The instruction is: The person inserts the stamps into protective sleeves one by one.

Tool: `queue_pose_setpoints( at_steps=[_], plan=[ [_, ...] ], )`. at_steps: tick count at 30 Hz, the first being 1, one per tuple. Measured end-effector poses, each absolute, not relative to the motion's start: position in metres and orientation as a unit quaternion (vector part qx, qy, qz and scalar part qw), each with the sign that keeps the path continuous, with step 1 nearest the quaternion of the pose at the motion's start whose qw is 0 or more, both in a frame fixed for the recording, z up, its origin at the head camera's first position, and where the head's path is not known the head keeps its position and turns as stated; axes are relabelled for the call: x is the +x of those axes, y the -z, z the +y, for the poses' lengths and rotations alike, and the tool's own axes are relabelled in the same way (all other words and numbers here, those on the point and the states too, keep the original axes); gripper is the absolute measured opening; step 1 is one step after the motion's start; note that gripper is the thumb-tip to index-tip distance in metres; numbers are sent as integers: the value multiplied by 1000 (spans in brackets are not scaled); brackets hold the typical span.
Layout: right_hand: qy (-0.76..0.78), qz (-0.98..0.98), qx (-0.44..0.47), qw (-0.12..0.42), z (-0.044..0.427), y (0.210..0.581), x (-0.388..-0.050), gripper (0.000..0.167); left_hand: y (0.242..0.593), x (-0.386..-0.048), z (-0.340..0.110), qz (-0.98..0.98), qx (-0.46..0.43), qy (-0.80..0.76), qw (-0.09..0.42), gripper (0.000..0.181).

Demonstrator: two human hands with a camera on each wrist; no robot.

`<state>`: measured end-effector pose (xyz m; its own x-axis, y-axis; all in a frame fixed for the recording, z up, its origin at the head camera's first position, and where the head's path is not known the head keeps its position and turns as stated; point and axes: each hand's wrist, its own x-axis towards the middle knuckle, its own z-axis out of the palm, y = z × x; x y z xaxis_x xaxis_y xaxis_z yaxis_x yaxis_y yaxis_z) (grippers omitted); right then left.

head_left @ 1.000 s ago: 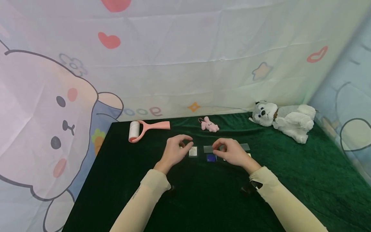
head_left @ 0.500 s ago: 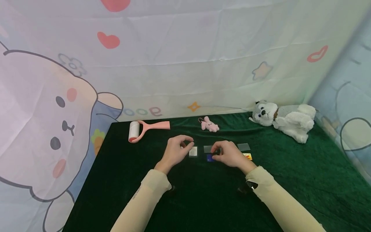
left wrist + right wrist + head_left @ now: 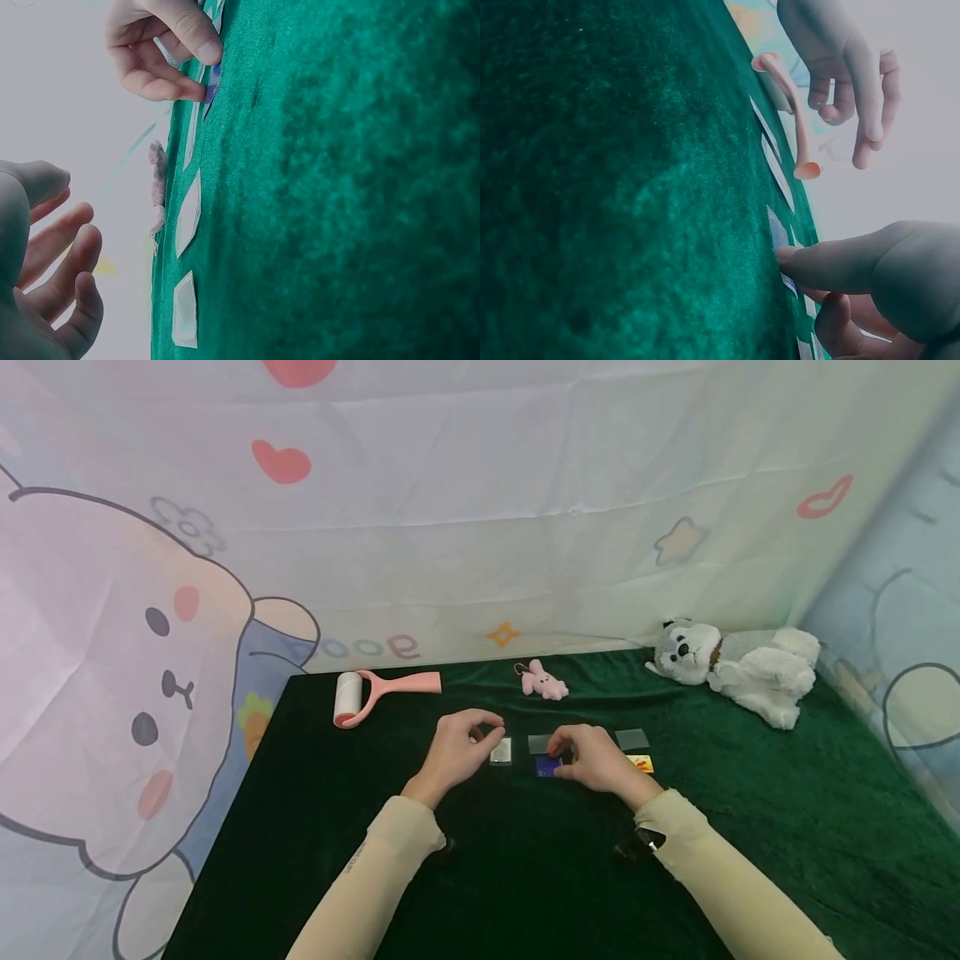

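My right hand (image 3: 592, 758) is lowered to a small flat blue square (image 3: 545, 768) on the green cloth. Its thumb and a fingertip pinch the square at the edges; the right wrist view shows the thumb on the blue piece (image 3: 777, 229). Beside it, my left hand (image 3: 453, 747) hovers over the cloth with loosely bent fingers and nothing in them. Next to those fingers lies a flat white square (image 3: 501, 752); another pale piece (image 3: 185, 311) appears in the left wrist view. A clear strip (image 3: 537, 744) lies behind the blue square, partly hidden by the right hand.
A second clear piece (image 3: 632, 739) and a yellow-and-red square (image 3: 642, 763) lie right of the right hand. Along the back are a pink-handled lint roller (image 3: 397, 685), a pink plush keychain (image 3: 543, 682) and a grey-and-white plush dog (image 3: 738, 668). A printed curtain (image 3: 465, 485) hangs behind.
My right hand has come down and slightly left onto the blue square, uncovering the yellow-and-red square and the right clear piece. The left hand has hardly moved.
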<state>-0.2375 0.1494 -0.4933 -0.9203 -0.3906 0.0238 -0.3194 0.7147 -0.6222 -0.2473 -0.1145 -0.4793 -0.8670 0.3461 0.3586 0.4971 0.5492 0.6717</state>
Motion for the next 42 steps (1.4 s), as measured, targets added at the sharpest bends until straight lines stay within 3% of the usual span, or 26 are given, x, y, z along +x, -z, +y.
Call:
queue_pose_setpoints(
  at_steps=[15, 42],
  plan=[
    [315, 928, -188, 63, 146, 489, -238, 31, 479, -250, -116, -878, -248, 398, 93, 19],
    [273, 937, -210, 64, 146, 488, -235, 23, 479, -250, -112, -884, -241, 395, 70, 18]
  ],
)
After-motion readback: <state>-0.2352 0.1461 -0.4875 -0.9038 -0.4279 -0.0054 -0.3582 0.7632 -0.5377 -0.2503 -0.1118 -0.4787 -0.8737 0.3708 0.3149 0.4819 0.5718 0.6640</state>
